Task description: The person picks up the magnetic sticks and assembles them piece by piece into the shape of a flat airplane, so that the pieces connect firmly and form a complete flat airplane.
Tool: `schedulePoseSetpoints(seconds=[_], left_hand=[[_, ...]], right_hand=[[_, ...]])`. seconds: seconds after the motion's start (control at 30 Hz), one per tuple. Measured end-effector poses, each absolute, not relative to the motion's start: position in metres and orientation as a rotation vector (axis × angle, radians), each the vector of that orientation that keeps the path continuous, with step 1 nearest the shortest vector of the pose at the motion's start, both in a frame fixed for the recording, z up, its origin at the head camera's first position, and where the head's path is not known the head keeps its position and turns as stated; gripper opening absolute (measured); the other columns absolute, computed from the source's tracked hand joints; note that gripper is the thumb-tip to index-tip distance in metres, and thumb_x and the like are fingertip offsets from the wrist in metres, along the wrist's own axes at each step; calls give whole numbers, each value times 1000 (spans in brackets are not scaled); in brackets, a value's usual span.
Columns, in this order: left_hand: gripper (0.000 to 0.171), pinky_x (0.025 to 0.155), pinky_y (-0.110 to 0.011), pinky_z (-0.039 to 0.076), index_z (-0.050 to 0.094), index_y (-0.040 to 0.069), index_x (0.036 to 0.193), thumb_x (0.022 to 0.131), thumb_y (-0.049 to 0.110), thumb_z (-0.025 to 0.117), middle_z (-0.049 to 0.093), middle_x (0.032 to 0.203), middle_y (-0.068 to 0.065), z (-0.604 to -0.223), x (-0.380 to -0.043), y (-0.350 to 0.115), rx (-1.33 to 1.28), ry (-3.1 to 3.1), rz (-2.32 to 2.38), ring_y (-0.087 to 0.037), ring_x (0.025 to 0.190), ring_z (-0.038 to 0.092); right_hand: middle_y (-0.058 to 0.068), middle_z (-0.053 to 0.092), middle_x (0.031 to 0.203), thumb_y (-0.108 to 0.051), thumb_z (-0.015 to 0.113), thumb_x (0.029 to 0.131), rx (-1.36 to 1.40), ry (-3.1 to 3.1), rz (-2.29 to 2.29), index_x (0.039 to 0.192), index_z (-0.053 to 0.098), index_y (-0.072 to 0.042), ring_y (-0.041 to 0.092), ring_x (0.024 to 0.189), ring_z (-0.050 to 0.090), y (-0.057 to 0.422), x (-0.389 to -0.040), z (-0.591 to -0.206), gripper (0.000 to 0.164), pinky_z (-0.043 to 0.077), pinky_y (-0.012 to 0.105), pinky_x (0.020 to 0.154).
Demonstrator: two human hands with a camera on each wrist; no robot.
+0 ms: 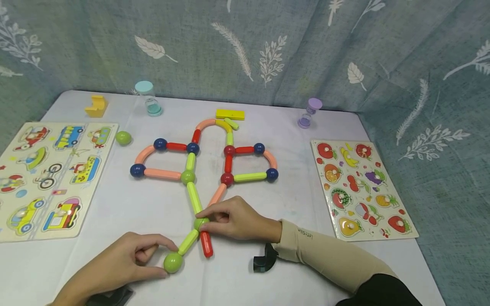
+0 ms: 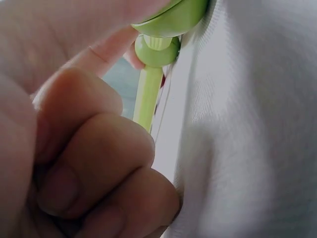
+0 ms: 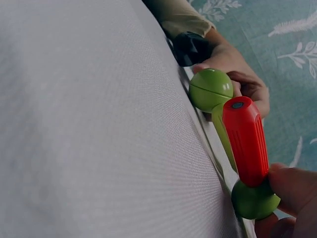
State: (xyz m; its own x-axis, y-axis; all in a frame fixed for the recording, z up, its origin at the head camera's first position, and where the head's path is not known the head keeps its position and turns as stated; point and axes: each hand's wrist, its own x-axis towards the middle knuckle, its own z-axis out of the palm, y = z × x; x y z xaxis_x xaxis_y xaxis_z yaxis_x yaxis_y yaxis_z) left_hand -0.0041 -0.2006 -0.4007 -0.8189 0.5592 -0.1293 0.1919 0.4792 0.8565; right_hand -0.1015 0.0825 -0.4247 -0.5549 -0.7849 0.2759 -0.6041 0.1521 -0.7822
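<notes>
Coloured magnetic rods and balls form a flat figure on the white cloth. My left hand (image 1: pixel 122 261) pinches the green ball (image 1: pixel 173 262) at the lower left end between thumb and index finger. A short yellow-green rod (image 1: pixel 189 242) joins that ball to a second green ball (image 1: pixel 199 223), which my right hand (image 1: pixel 237 219) pinches with thumb and fingertips. From this second ball a red rod (image 3: pixel 245 141) sticks out toward me, its free end bare. Farther up, a long yellow-green rod (image 1: pixel 194 197) and a salmon rod (image 1: pixel 217 194) spread apart to the two looped sides.
A vehicle puzzle board (image 1: pixel 86 204) lies at the left, a fruit puzzle board (image 1: pixel 365 191) at the right. Along the back stand a teal sand timer (image 1: pixel 149 97), a purple sand timer (image 1: pixel 310 112) and a yellow block (image 1: pixel 97 106). A loose green ball (image 1: pixel 123 137) sits by the left board.
</notes>
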Motion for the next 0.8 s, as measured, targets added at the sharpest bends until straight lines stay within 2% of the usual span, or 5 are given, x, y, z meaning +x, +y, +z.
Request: schedulePoseSetpoints(seconds=[0.3, 0.53, 0.63, 0.8], left_hand=[[33, 47, -18, 33, 66, 27, 105, 74, 32, 78, 25, 56, 7, -400, 2, -198, 665, 2314, 1320, 3, 50, 23], [33, 48, -20, 35, 65, 33, 106, 75, 38, 76, 28, 57, 13, -386, -4, -201, 654, 2413, 1184, 3, 50, 27], [29, 47, -22, 36, 66, 36, 104, 77, 42, 74, 33, 56, 15, -370, -22, -214, 587, 2593, 1046, 1, 48, 33], [21, 43, -26, 29, 68, 32, 100, 81, 42, 71, 39, 54, 6, -346, -80, -252, 423, 2985, 820, -10, 46, 36]], right_hand=[[-9, 37, 54, -36, 67, 86, -1347, 2197, -1351, 115, 66, -22, 3, 49, 35, 80, -97, -424, 32, 27, 20, 48], [-10, 37, 54, -37, 66, 86, -1365, 2206, -1351, 115, 66, -23, 2, 49, 34, 80, -98, -422, 32, 27, 20, 48], [-10, 36, 54, -37, 66, 86, -1359, 2215, -1353, 115, 66, -23, 3, 49, 34, 81, -98, -422, 32, 27, 20, 48], [-10, 37, 54, -38, 66, 86, -1343, 2218, -1336, 115, 65, -24, 3, 49, 35, 83, -100, -423, 33, 27, 21, 48]])
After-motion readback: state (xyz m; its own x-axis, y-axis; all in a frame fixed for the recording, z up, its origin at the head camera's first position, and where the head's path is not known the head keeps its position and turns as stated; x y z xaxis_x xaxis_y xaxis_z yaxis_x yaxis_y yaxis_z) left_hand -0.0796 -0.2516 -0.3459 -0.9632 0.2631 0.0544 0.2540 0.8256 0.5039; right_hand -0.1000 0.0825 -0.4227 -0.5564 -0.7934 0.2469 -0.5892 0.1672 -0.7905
